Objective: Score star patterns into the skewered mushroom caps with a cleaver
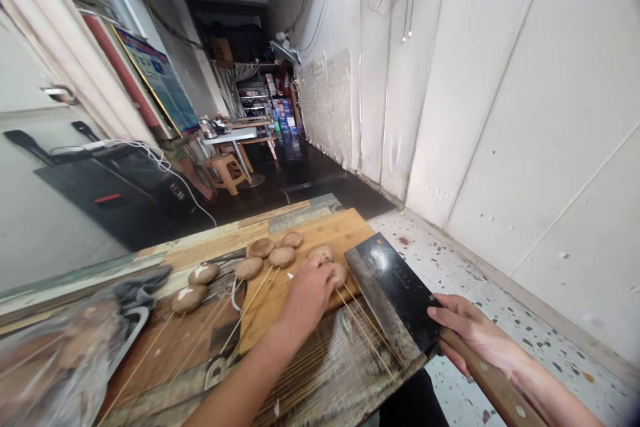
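My right hand (467, 330) is closed on a cleaver (395, 287) with a dark broad blade and a wooden handle. The blade is held out over the right edge of the table. On the wooden cutting board (350, 227), my left hand (310, 287) has its fingers closed around a mushroom cap (339, 273), with thin skewers running from it toward me. Another mushroom (321, 253) sits just beyond those fingers. More skewered mushrooms (283, 256) lie on the board's left part. Two mushrooms with white cuts on top (189, 298) lie on the table left of the board.
A clear plastic bag (55, 360) with brownish contents and a dark cloth (145, 283) lie at the table's left. Beyond stand a plastic stool (227, 173) and a small table (233, 136). A white wall (500, 113) runs along the right.
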`<act>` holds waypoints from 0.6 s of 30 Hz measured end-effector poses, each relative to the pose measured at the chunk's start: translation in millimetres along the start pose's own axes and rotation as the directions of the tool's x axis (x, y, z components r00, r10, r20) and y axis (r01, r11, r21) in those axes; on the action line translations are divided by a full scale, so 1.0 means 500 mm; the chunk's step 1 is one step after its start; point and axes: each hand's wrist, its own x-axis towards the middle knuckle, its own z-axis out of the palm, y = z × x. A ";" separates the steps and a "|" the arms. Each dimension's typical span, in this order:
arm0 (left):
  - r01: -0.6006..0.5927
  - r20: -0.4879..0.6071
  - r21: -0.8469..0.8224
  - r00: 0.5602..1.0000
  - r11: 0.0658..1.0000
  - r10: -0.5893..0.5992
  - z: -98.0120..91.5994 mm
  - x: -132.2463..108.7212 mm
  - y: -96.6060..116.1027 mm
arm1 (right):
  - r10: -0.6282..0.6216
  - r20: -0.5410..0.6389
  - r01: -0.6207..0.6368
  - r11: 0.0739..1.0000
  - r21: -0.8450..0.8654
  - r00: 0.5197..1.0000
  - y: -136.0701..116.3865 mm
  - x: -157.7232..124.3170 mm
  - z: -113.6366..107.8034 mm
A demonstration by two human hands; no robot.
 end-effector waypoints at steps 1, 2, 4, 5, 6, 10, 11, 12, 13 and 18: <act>-0.003 -0.003 -0.013 1.000 1.000 0.003 -0.001 0.003 0.001 | -0.006 0.007 0.006 1.000 0.002 1.000 0.001 -0.005 -0.001; -0.002 -0.011 -0.030 1.000 1.000 0.002 -0.001 0.006 0.001 | -0.013 0.011 0.013 1.000 0.004 1.000 0.001 -0.010 -0.001; 0.027 -0.022 -0.062 0.999 0.998 -0.028 -0.002 0.011 -0.002 | -0.019 0.008 0.019 1.000 0.013 1.000 0.000 -0.019 -0.001; 0.049 -0.017 -0.078 0.999 0.996 -0.050 -0.003 0.014 -0.004 | -0.015 -0.004 0.015 1.000 0.023 1.000 -0.001 -0.023 -0.001; 0.069 -0.005 -0.094 0.998 0.993 -0.070 -0.004 0.018 -0.007 | -0.012 -0.019 0.012 0.999 0.034 1.000 -0.002 -0.027 -0.001; 0.040 0.030 -0.121 0.999 0.992 -0.037 -0.015 0.035 -0.007 | -0.006 -0.036 0.009 0.998 0.059 0.999 -0.002 -0.033 -0.002; 0.013 0.014 -0.115 1.000 0.993 -0.011 -0.018 0.036 -0.003 | -0.014 -0.031 0.015 0.998 0.058 0.999 -0.002 -0.034 -0.004; -0.020 -0.007 -0.108 1.000 0.994 0.019 -0.022 0.034 0.004 | -0.021 -0.024 0.022 0.998 0.057 0.999 -0.001 -0.034 -0.005; -0.060 -0.022 -0.098 0.998 0.993 0.058 -0.024 0.029 0.012 | -0.028 -0.022 0.029 0.998 0.055 0.999 0.001 -0.034 -0.007; -0.387 0.099 -0.039 0.916 0.921 0.389 -0.033 -0.033 0.047 | -0.034 -0.058 0.039 0.996 0.075 0.998 0.016 -0.036 -0.015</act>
